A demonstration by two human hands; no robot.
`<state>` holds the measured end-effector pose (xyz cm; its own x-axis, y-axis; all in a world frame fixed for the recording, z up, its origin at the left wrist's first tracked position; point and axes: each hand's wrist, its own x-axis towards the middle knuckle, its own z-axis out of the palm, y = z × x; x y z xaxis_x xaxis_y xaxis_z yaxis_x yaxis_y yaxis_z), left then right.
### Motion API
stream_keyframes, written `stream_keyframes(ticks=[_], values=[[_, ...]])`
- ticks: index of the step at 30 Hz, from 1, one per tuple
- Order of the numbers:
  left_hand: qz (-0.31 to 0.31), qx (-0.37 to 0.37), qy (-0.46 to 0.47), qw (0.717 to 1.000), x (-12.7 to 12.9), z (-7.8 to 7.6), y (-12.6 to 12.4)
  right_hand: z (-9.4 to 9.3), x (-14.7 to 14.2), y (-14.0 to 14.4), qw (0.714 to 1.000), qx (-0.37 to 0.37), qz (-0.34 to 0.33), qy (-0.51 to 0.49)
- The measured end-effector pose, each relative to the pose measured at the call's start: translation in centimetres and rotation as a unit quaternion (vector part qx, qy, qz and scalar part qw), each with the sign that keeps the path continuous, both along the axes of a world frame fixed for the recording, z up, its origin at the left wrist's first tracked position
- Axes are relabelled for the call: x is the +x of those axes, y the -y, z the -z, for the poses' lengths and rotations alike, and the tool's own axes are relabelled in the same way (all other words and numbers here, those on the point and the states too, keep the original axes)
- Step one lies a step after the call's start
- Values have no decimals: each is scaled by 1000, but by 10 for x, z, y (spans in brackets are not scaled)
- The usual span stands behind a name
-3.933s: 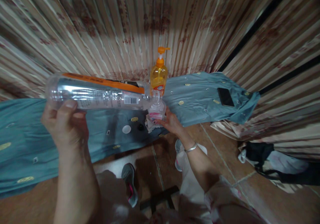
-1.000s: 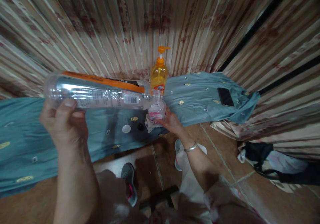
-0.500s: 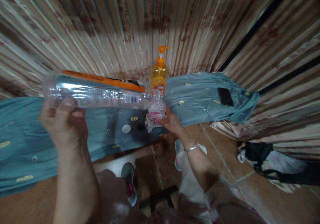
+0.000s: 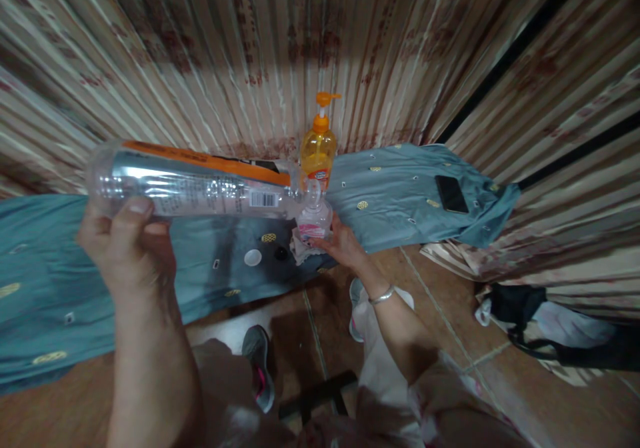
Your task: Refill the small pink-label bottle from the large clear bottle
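While the fingers of the left hand (image 4: 123,248) wrap around the base end of a large clear bottle (image 4: 193,181), gripping it with the thumb lying along its side, the bottle lies almost level in the air, its neck pointing right and tipped slightly down. Its mouth meets the top of a small clear bottle (image 4: 313,220), which stands on a crumpled cloth (image 4: 300,251) at the front edge of the table. The right hand (image 4: 340,243) closes around the lower side of that small bottle, fingers curled on it from the right, a metal bangle (image 4: 381,295) on the wrist.

The large bottle carries a silver label with an orange stripe and a barcode near the neck. Just behind the small bottle stands an orange pump dispenser (image 4: 318,147), upright against the curtain (image 4: 250,55). On the blue tablecloth (image 4: 400,201), a white cap (image 4: 253,257) and a small dark cap (image 4: 281,253) lie left of the cloth, near each other. Well to the right, a black phone (image 4: 451,193) lies flat on the tablecloth.
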<state>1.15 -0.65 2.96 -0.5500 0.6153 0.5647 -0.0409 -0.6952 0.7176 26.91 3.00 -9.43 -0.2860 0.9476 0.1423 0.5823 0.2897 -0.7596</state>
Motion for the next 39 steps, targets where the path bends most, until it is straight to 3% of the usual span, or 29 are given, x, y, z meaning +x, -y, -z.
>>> stream_keyframes(ticks=[15,26,39], values=[[7,2,6,1000,-4,0,0,1,0,0,1000,-5,-8,-15],[-35,-27,10,999,-1,-2,1,-1,-2,1,999,-19,-2,-31],[-34,-28,22,999,-4,2,1,1,0,0,1000,-4,-8,-19]])
